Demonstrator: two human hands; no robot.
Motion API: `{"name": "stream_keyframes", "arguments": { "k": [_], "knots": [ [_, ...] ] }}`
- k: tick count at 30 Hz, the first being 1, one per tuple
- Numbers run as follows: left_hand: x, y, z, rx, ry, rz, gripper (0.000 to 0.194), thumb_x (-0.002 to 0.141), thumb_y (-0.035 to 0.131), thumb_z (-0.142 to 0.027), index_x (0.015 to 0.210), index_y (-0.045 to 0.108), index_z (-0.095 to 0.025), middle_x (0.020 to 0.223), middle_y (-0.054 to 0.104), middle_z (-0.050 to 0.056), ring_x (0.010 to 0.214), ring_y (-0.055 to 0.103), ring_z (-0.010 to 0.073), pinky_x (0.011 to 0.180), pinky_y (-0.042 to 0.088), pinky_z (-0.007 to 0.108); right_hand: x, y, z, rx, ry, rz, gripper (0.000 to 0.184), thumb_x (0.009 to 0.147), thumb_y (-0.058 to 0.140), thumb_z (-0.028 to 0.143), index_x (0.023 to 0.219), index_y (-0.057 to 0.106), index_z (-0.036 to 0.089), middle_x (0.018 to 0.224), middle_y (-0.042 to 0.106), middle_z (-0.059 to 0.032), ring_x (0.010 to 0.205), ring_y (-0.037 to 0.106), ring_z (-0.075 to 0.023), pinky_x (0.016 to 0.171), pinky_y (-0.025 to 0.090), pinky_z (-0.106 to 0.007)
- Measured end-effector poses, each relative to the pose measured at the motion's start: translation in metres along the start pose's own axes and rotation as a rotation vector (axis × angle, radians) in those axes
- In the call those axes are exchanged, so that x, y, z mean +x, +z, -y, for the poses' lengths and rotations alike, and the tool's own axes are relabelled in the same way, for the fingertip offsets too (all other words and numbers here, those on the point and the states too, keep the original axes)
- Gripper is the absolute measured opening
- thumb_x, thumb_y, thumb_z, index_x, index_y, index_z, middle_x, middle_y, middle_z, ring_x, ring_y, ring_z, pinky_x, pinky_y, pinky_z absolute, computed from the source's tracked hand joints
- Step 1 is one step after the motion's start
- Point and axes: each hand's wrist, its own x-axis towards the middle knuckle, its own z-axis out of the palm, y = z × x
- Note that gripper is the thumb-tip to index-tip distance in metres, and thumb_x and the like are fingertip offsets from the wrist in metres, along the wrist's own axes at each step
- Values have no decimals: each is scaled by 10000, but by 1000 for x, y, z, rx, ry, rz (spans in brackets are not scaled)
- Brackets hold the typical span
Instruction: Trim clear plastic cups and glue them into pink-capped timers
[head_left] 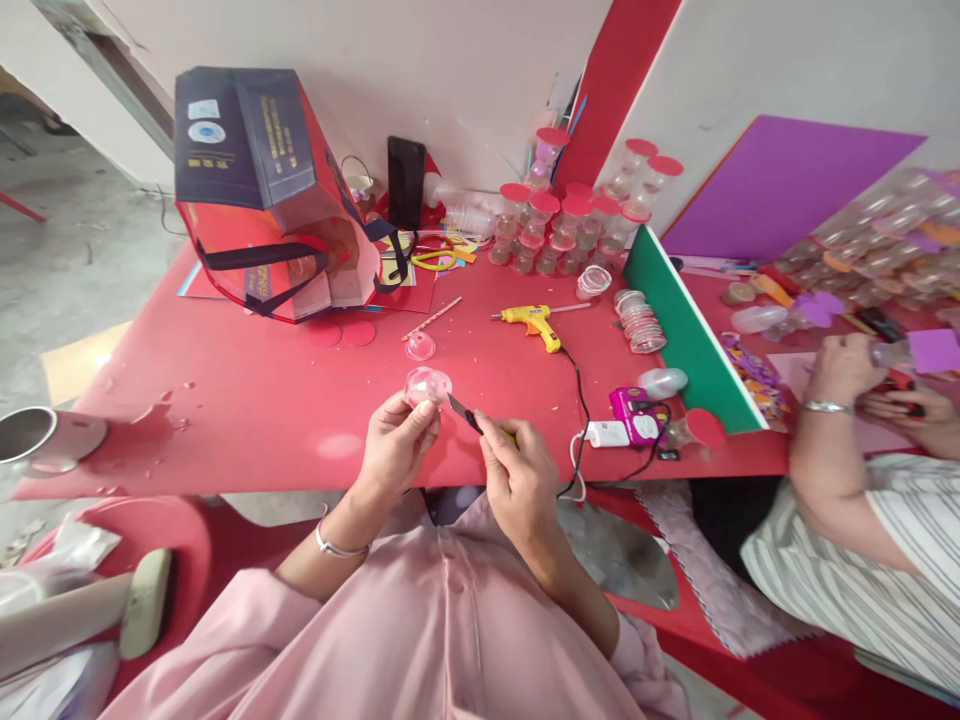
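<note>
My left hand (402,437) is closed on a small clear plastic dome lid (425,384), held above the front of the red table (262,420). In my right hand (519,468) is a utility knife (463,410), its dark blade up against the lid's right edge. Whether the blade has cut into the plastic I cannot tell. Just beyond, a second clear dome lid (420,346) rests on the table near a striped straw (433,318). A yellow glue gun (533,325) lies to the right, its black cord running toward the front edge.
A red and navy bag (262,190) stands at the back left. Stacked plastic cups with red discs (531,230) line the back. A green divider (686,325) separates a co-worker's hands (847,370) on the right. A metal cup (45,440) sits at the left corner.
</note>
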Motion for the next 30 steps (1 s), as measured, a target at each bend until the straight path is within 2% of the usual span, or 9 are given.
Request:
{"name": "stream_keyframes", "arguments": {
  "k": [4,11,15,19,25,30],
  "knots": [
    [-1,0,-4,-13,-35,16,374,770,938,-397,787,641,-171,620,589,-17,510,479,68,443,315,166,-1,1,-1,-1,-5,7,410,1073,563,206,1452,684,307,1077,689,-82,990,663,-193,864,560,-325],
    [-3,1,-8,-19,-42,20,407,767,942,-394,733,601,-173,557,529,-38,475,454,62,419,268,158,1,-1,3,-41,-66,8,442,1056,571,192,1461,675,337,1092,679,-81,985,655,-205,853,547,-339],
    [-1,-1,-5,-49,-23,21,451,649,1011,-373,710,615,-165,553,517,-58,442,405,33,450,338,164,2,-3,3,-82,-93,25,471,1050,564,183,1477,658,357,1113,677,-80,999,646,-206,870,543,-343],
    [2,-5,-3,-53,-9,30,484,566,1044,-356,692,616,-167,534,476,-80,412,331,15,422,296,159,1,-8,3,-114,-129,40,466,1043,584,190,1469,664,361,1136,673,-82,1006,637,-212,874,530,-351],
    [1,-5,-6,-55,-21,22,493,535,1055,-339,666,616,-157,585,539,-55,430,326,10,410,276,156,1,-12,3,-178,-160,28,492,1033,584,182,1481,650,374,1162,667,-90,1022,631,-222,875,523,-364],
    [-1,-3,-8,-29,-7,28,502,553,1048,-377,658,608,-159,564,495,-67,437,303,12,410,270,158,-1,-11,5,-168,-161,23,493,1035,577,178,1484,647,370,1158,669,-88,1013,632,-224,870,523,-368]
  ]
}}
